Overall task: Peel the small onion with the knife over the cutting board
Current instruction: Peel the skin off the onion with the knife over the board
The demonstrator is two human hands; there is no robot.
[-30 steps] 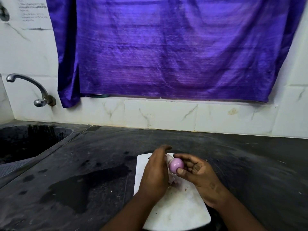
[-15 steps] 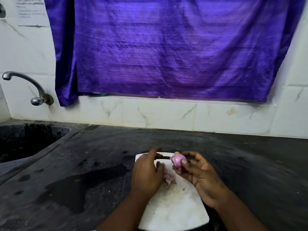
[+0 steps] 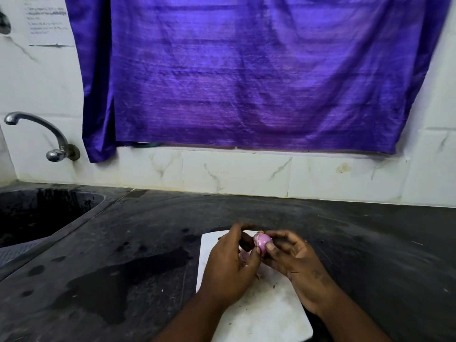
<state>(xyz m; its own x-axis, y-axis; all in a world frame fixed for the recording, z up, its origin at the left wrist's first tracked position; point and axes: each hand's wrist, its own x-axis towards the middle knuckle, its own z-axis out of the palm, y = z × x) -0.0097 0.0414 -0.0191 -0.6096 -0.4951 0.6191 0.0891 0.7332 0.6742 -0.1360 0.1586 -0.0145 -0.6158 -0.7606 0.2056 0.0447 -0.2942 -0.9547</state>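
A small pink onion (image 3: 262, 240), partly peeled, is held just above the far end of the white cutting board (image 3: 266, 317). My right hand (image 3: 296, 262) pinches it from the right, thumb on its near side. My left hand (image 3: 229, 270) is curled beside it on the left, thumb tip touching the onion. A dark brown piece that looks like the knife's handle (image 3: 246, 243) shows between the left fingers; the blade is hidden. Pale peel scraps (image 3: 244, 257) lie on the board under the hands.
The board sits on a dark stone counter (image 3: 370, 255) with a wet patch (image 3: 118, 280) to its left. A sink (image 3: 37, 213) and a metal tap (image 3: 49, 129) are at the far left. A purple curtain (image 3: 246, 70) hangs on the tiled wall behind.
My left hand drew away from the onion toward the board's far edge, then came back against it. The right hand turned the onion and carried it slightly farther away.
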